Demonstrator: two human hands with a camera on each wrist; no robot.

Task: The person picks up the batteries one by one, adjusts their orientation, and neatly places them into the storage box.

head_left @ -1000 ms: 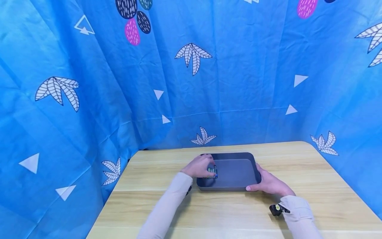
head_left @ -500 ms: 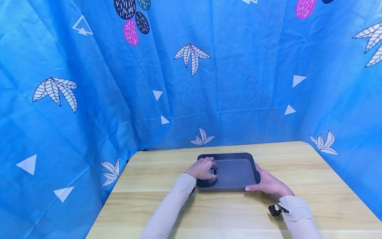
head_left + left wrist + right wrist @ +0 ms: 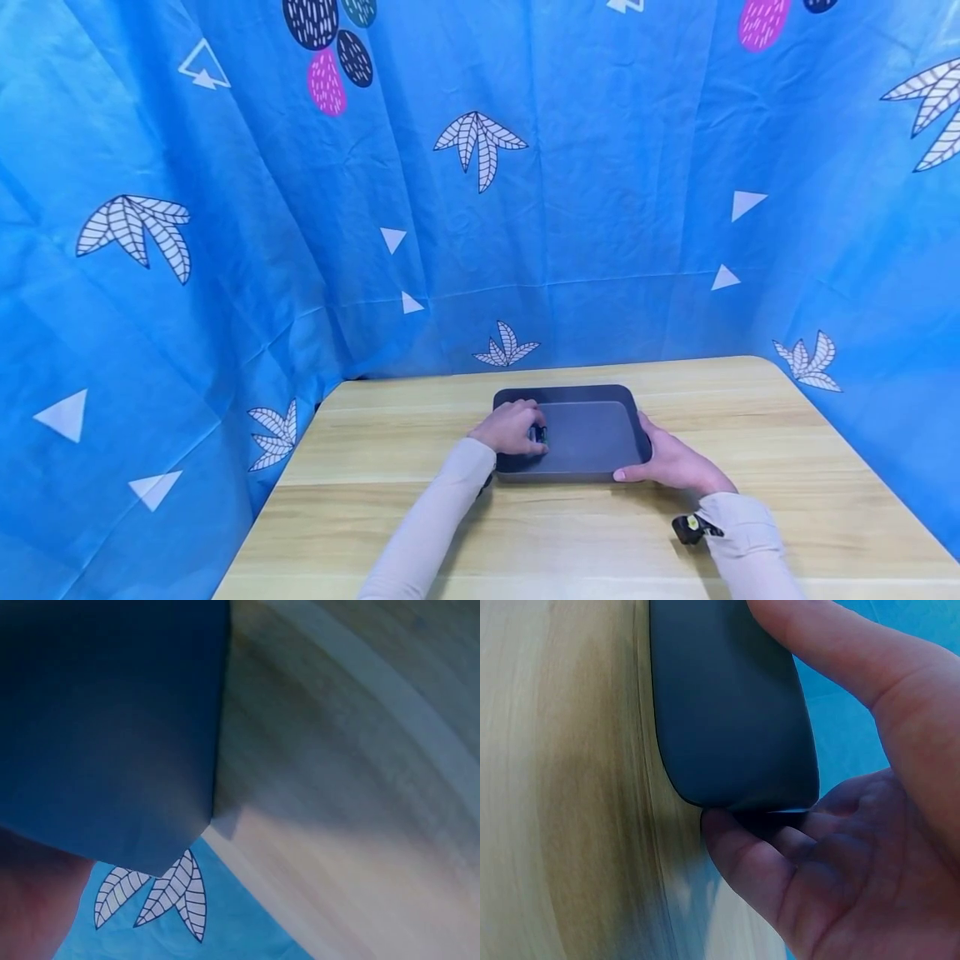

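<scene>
In the head view, a dark grey rectangular tray (image 3: pixel 588 437) lies on the table. My left hand (image 3: pixel 512 427) reaches over its left end and pinches a small bunch of batteries (image 3: pixel 538 434) between thumb and fingers. The fingers mostly cover the batteries. At the opposite end, my right hand (image 3: pixel 673 460) grips the tray's right side, thumb at the near corner. The right wrist view shows the tray's outer wall (image 3: pixel 731 705) between thumb and fingers, with fingertips at the lower edge. In the left wrist view the tray wall (image 3: pixel 112 735) hides nearly all of the hand.
A light wooden table (image 3: pixel 570 533) extends around the tray. Behind it and at both sides hangs a blue patterned cloth (image 3: pixel 600 208). A small black device (image 3: pixel 692 527) is strapped at the right wrist.
My left hand has moved slightly right into the tray with the batteries, which are now more covered by the fingers. The right hand keeps its grip; the whole view has shifted a little.
</scene>
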